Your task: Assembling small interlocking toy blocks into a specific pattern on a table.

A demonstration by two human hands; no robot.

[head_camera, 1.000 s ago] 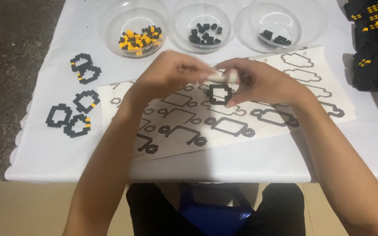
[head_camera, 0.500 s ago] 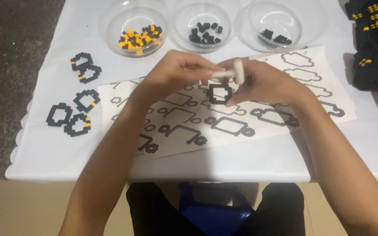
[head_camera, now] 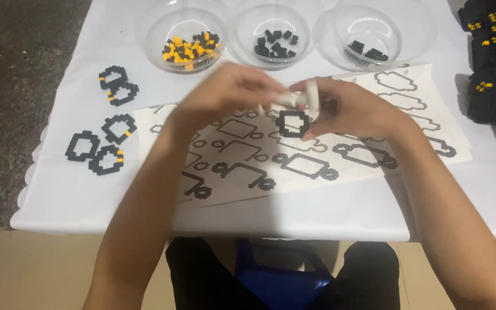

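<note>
From the head view, both hands meet mid-table: the left hand (head_camera: 225,95) fingers pinch a small white piece, the right hand (head_camera: 348,109) grasps the black block ring (head_camera: 293,123), now lowered closer to the pattern sheet (head_camera: 374,161).

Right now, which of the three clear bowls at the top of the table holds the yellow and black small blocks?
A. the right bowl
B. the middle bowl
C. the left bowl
C: the left clear bowl holds the mixed yellow and black blocks, while the middle bowl and the right bowl hold only black pieces.
</note>
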